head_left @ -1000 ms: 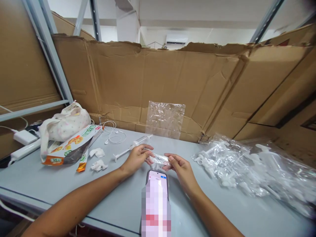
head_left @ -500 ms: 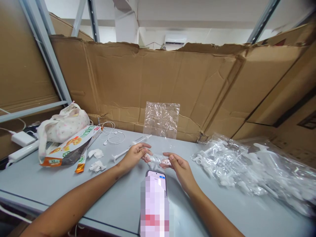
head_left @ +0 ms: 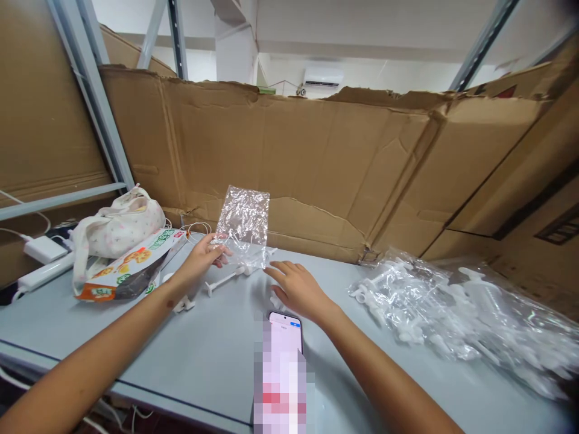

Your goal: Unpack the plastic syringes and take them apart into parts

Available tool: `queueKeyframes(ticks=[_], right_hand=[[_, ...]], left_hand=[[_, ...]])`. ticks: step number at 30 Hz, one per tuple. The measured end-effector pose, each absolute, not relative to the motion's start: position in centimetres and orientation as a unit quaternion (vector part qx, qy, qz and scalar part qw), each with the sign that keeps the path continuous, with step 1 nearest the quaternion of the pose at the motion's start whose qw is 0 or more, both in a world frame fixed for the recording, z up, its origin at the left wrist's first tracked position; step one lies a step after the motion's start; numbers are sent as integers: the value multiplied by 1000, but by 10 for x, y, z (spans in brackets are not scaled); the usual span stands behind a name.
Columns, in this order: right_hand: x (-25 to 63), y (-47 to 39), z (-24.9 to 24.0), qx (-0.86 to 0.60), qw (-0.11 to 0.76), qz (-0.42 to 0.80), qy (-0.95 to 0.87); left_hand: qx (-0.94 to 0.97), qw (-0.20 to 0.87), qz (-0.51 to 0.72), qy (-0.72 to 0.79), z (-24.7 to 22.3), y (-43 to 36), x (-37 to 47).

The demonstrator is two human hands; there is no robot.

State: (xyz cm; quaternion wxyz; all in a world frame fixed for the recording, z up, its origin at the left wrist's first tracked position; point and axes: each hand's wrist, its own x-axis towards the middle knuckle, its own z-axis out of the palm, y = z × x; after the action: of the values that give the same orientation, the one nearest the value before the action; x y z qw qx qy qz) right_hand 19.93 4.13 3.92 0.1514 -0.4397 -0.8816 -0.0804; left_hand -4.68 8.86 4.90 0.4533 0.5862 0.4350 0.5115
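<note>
My left hand [head_left: 210, 253] is closed on the lower left edge of a clear plastic bag [head_left: 244, 220], which stands up crinkled in front of the cardboard. My right hand [head_left: 296, 288] is open, its fingers stretched toward the bag's lower right corner; whether the fingertips touch the bag I cannot tell. Behind and below the bag, a white plastic syringe [head_left: 226, 280] lies on the table, partly covered by it. Small white plastic parts [head_left: 277, 302] lie under my right hand, partly hidden. Nearer me is a phone [head_left: 284, 343] with its screen lit.
Clear bags of white syringe-like parts [head_left: 420, 301] are heaped at the right. At the left are a white cloth bag [head_left: 122, 223], a food box [head_left: 131, 265], crumpled tissue [head_left: 184, 304] and a power strip [head_left: 45, 271]. A cardboard wall [head_left: 289, 150] closes off the table's [head_left: 208, 361] back.
The plastic bag has moved left and is held higher with my left hand. My right hand has let go of it and turned palm down, fingers stretched. The small white parts now rest on the table.
</note>
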Motion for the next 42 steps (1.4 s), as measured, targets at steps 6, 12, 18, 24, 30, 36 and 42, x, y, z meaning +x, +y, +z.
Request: queueKeyframes(ticks=[6, 12, 18, 24, 30, 36, 42], right_hand=[[162, 97, 36, -418, 65, -158, -892], [150, 118, 27, -423, 58, -157, -891], [181, 111, 41, -455, 120, -166, -866], [241, 92, 53, -566, 209, -145, -784], [271, 64, 58, -592, 417, 72, -686], [277, 44, 43, -587, 430, 107, -678], [277, 35, 25, -583, 479, 120, -645]], left_hand=[[580, 438, 513, 456, 52, 77, -78], [580, 437, 510, 461, 47, 72, -99], [566, 439, 528, 456, 39, 72, -105], [579, 432, 512, 464, 36, 66, -82], [624, 415, 435, 499, 19, 68, -56], [738, 213, 309, 560, 6, 60, -43], [830, -53, 186, 523, 7, 51, -37]])
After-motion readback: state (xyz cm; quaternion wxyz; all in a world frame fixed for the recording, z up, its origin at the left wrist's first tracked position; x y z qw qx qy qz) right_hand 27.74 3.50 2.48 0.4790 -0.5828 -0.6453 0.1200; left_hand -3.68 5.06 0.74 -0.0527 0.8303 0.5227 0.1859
